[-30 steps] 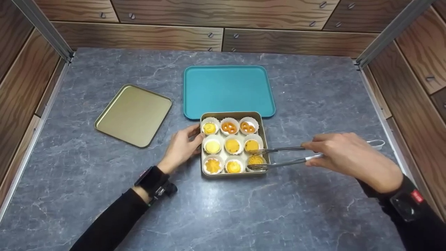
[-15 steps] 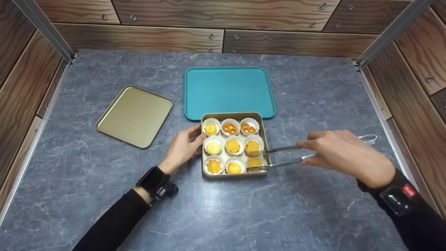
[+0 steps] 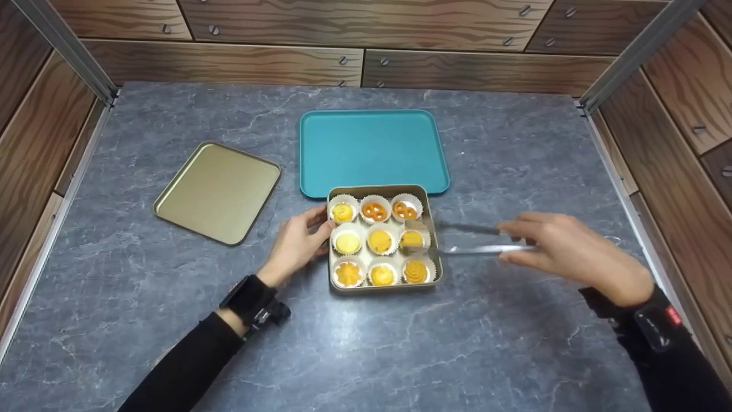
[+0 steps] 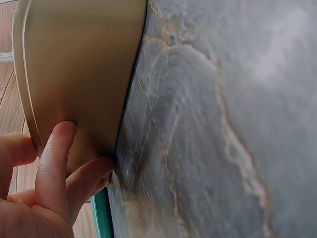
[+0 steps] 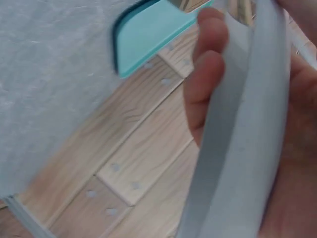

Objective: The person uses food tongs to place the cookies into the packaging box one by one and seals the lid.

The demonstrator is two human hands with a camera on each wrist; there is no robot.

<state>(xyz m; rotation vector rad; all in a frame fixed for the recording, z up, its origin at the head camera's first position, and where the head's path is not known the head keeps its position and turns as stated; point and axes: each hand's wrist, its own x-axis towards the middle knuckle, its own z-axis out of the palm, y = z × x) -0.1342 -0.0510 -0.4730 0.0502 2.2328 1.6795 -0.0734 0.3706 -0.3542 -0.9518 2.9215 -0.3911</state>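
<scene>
An open gold tin (image 3: pixel 382 287) holds several cookies in white paper cups, laid out in rows. My left hand (image 3: pixel 294 243) rests against its left side; in the left wrist view, the fingertips (image 4: pixel 64 130) touch the outer wall. At the right, my right hand (image 3: pixel 563 249) grips a pair of metal tongs (image 3: pixel 480 249) with pale handles. Their blurred tips lie over the yellow cookie (image 3: pixel 412 238) at the right of the middle row; whether they touch it I cannot tell. A swirled cookie (image 3: pixel 416 271) sits in the front right cup.
Just behind the tin lies a teal tray (image 3: pixel 374 151), its front edge close to the tin's back. To the left is a gold lid (image 3: pixel 218 193) on the grey marbled table (image 3: pixel 343 349). Wood-patterned panels (image 3: pixel 229 63) border the table.
The tongs have left the front right cookie and moved back to the middle row's right cup; the cookie remains in its cup. My left hand stays at the tin's side.
</scene>
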